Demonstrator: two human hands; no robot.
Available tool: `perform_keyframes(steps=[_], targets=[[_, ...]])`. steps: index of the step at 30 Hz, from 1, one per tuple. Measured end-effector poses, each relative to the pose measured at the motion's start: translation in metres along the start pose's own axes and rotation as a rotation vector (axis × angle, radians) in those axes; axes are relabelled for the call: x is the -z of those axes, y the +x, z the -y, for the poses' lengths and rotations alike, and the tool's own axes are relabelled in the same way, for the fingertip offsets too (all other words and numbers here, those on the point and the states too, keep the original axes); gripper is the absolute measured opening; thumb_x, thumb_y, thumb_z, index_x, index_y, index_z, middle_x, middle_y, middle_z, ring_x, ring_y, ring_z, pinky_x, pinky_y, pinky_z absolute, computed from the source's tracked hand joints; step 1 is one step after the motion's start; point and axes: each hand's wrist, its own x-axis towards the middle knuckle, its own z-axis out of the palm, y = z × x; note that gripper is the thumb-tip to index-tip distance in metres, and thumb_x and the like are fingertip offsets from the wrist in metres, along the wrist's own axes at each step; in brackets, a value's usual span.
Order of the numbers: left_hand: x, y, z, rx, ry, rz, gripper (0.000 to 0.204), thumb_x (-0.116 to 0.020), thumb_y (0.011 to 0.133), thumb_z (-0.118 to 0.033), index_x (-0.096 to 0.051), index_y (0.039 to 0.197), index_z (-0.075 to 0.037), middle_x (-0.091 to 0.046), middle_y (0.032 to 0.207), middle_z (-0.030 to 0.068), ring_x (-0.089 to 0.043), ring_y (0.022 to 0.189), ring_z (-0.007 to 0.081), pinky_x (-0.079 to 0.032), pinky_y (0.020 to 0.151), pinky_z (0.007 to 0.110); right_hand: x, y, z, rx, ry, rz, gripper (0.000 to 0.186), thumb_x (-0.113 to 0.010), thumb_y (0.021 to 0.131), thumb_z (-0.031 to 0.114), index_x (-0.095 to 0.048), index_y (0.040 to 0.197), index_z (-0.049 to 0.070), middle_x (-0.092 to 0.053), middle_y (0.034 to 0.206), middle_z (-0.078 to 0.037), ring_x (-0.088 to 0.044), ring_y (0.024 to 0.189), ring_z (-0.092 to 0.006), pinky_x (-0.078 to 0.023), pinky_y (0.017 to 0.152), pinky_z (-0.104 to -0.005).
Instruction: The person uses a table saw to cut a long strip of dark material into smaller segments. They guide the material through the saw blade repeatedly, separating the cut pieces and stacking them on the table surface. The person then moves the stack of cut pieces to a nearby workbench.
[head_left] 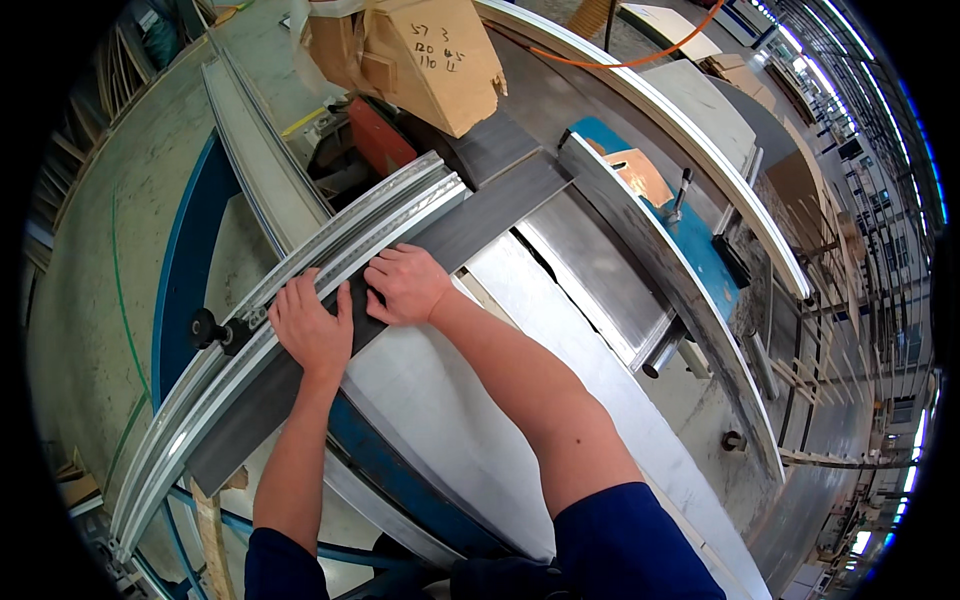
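Your left hand (312, 325), left of centre in the frame, lies with bent fingers over the silver ribbed aluminium rail (412, 212). Your right hand (408, 285), near centre, rests half-curled on the long flat dark-grey strip (480, 220), which runs diagonally alongside that rail. Whether either grip pinches the strip cannot be told.
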Motion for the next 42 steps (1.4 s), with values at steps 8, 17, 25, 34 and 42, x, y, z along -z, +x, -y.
perform_keyframes(steps=[8, 17, 25, 34, 42], targets=[[-0.016, 0.026, 0.021, 0.007, 0.003, -0.005, 0.045, -0.077, 0.100, -0.038, -0.069, 0.128, -0.005, -0.070, 0.116, 0.0130, -0.065, 0.117, 0.0352, -0.044, 0.102, 0.046, -0.018, 0.026, -0.020, -0.011, -0.020, 0.025, 0.018, -0.074, 0.079, 0.023, -0.063, 0.077, 0.008, -0.065, 0.079, -0.008, -0.067, 0.083, -0.0290, -0.054, 0.078, -0.0420], [-0.027, 0.056, 0.046, 0.023, -0.015, 0.010, 0.045, -0.077, 0.099, -0.039, -0.070, 0.127, -0.005, -0.069, 0.113, 0.0119, -0.064, 0.114, 0.0333, -0.044, 0.104, 0.046, -0.031, 0.061, -0.034, -0.032, -0.010, 0.043, 0.020, -0.074, 0.079, 0.024, -0.064, 0.078, 0.007, -0.067, 0.083, -0.009, -0.069, 0.086, -0.0312, -0.056, 0.080, -0.0427], [-0.026, 0.071, 0.053, 0.086, -0.092, 0.023, 0.043, -0.080, 0.097, -0.033, -0.070, 0.128, -0.005, -0.070, 0.117, 0.0123, -0.063, 0.117, 0.0339, -0.043, 0.108, 0.046, -0.041, 0.075, -0.039, -0.056, -0.055, 0.077, 0.021, -0.074, 0.080, 0.024, -0.062, 0.081, 0.007, -0.066, 0.085, -0.009, -0.068, 0.088, -0.0323, -0.056, 0.082, -0.0452], [-0.006, 0.057, 0.044, 0.122, -0.147, 0.019, 0.043, -0.079, 0.095, -0.030, -0.068, 0.129, -0.005, -0.068, 0.114, 0.0120, -0.062, 0.115, 0.0336, -0.042, 0.112, 0.047, -0.024, 0.070, -0.015, -0.051, -0.080, 0.098, 0.018, -0.074, 0.079, 0.020, -0.060, 0.080, 0.009, -0.063, 0.083, -0.008, -0.066, 0.084, -0.0319, -0.054, 0.078, -0.0445], [0.041, 0.023, 0.024, 0.100, -0.230, 0.048, 0.046, -0.080, 0.093, -0.027, -0.067, 0.130, -0.004, -0.069, 0.123, 0.0151, -0.060, 0.122, 0.0373, -0.042, 0.114, 0.050, -0.001, 0.042, 0.020, -0.064, -0.080, 0.101, 0.016, -0.074, 0.078, 0.017, -0.063, 0.086, 0.009, -0.064, 0.084, -0.010, -0.066, 0.083, -0.0345, -0.055, 0.077, -0.0459]])
